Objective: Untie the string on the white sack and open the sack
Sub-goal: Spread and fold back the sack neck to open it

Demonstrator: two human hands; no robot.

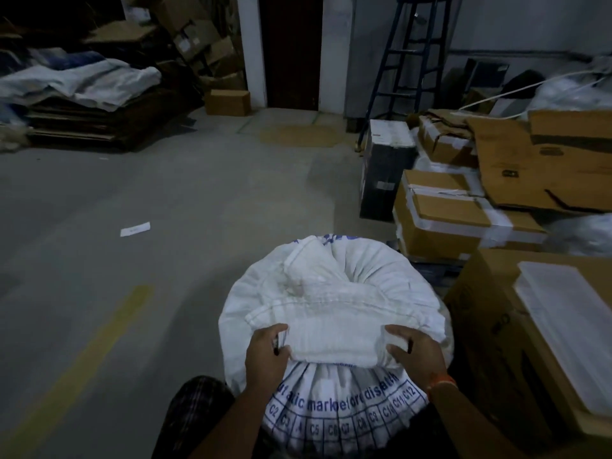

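Now fingers [281,339] pinch sack [331,293] flap.

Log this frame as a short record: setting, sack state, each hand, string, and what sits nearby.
setting: dim storeroom, concrete floor
sack: white sack upright, blue print on its side, top gathered and folded over toward the person
left hand: left hand gripping the folded flap's left end
right hand: right hand gripping the flap's right end, orange band at the wrist
string: not visible
nearby: cardboard boxes to the right; blue ladder at the back wall
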